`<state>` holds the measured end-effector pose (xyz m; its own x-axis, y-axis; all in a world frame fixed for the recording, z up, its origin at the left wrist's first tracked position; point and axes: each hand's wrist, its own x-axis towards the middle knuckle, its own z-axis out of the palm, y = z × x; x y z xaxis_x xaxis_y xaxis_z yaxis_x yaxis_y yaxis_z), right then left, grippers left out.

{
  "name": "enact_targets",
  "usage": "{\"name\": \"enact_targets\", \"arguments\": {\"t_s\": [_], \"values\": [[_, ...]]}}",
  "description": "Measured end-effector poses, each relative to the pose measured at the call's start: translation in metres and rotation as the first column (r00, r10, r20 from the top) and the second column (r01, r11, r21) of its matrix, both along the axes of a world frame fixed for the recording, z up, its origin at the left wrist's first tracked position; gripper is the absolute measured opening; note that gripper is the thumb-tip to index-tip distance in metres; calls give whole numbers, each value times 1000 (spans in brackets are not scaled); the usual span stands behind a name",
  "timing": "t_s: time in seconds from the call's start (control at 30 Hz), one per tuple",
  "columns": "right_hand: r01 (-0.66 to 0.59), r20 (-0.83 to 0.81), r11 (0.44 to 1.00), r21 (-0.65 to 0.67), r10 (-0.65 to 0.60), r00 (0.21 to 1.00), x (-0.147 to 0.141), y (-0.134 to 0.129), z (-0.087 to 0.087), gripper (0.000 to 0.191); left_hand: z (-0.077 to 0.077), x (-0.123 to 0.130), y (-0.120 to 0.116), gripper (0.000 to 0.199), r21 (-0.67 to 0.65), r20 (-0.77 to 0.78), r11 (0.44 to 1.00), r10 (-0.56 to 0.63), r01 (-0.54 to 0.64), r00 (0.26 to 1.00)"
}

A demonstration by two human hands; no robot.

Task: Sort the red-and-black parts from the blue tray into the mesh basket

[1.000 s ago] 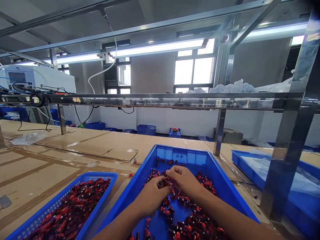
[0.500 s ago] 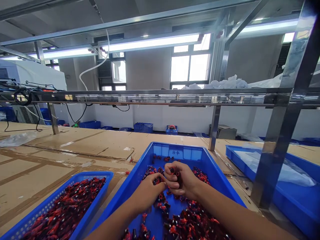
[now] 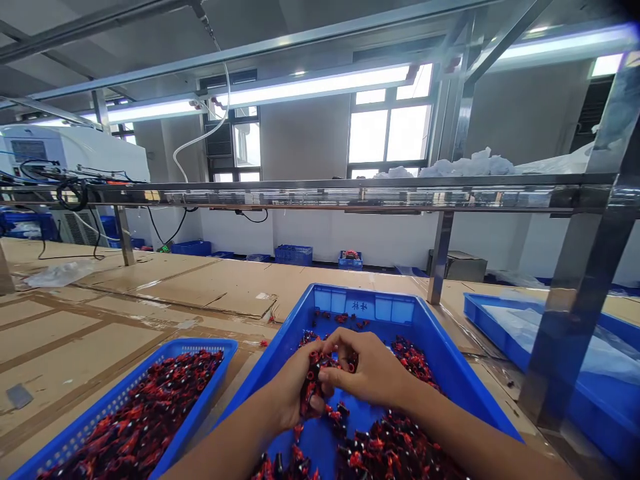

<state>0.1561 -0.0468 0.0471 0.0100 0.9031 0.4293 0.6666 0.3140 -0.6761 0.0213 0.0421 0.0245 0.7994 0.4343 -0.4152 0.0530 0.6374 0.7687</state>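
Several small, glossy red-and-black pieces (image 3: 311,381), some with round hollow ends, lie in my left hand (image 3: 295,387), its fingers curled around them. My right hand (image 3: 367,367) is closed against the left one, thumb and fingers pinching at pieces of the same kind; its fingers partly hide them. Both hands are above the large blue tray (image 3: 447,347), where many more such pieces (image 3: 395,443) lie in loose heaps, mostly at the near right. To the left, a blue perforated basket (image 3: 227,350) is filled with similar pieces (image 3: 150,407).
A steel post (image 3: 565,320) stands right of the large tray, with another blue tray (image 3: 480,313) holding plastic sheeting behind it. A steel shelf rail (image 3: 320,193) crosses ahead. Brown cardboard (image 3: 200,293) covers the tabletop; a clear plastic bag (image 3: 60,273) lies far left.
My right hand held pieces in its curled fingers; now my left hand has turned up and cradles a cluster, with the right fingers over it. The view has shifted slightly left.
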Motion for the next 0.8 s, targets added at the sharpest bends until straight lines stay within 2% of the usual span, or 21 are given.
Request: {"name": "enact_targets", "arguments": {"t_s": [0.07,0.13,0.2,0.27,0.33,0.4,0.47,0.5,0.8], "values": [[19,117,999,26,-22,993,-2,-3,1,18,2,-1,1,25,-35,39,999,-21,23,999],[17,88,1000,23,-19,996,-3,-4,1,12,4,-2,2,25,-54,61,998,-26,29,998],[-15,-68,1000,-10,14,998,-4,-2,0,10,4,-2,3,25,-54,62,998,-15,18,998],[-93,-318,993,-69,66,946,-3,1,-2,11,4,-3,4,26,-50,63,998,-23,27,998],[-222,-604,966,-131,100,791,0,4,-4,12,5,-5,4,32,-47,55,998,-48,51,997],[-384,-840,913,-141,95,535,3,7,-6,11,7,-7,5,37,-58,36,996,-69,71,997],[-499,-944,862,-92,83,318,7,9,-7,9,10,-8,5,37,-72,36,995,-64,66,997],[-531,-962,844,-70,84,261,8,10,-7,8,11,-9,5,35,-75,43,995,-57,61,997],[-638,-984,770,27,132,118,8,7,-3,14,10,-8,4,34,-14,38,1000,-23,24,999]]}}
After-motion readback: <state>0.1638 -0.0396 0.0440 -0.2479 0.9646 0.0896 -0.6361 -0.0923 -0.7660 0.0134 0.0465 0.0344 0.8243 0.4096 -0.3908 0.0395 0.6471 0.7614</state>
